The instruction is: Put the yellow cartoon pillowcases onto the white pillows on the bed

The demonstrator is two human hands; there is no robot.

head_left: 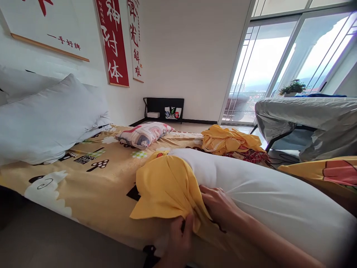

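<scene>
A yellow pillowcase (164,182) covers the left end of a long white pillow (259,190) that lies across the bed. My left hand (180,238) pinches the lower edge of the case at the near side, where the cloth gathers into folds. Just to the right, my right hand (219,203) is closed on the case's edge against the white pillow. Its fingertips are partly tucked behind the cloth. Most of the pillow's length is bare and runs off to the right.
The bed's tan patterned sheet (106,190) lies beneath. Large white pillows (55,119) lean at the left, and a patchwork pillow (146,134) lies behind. Yellow bedding (231,139) is heaped at the far edge. On the right stands a plastic-covered table (306,111).
</scene>
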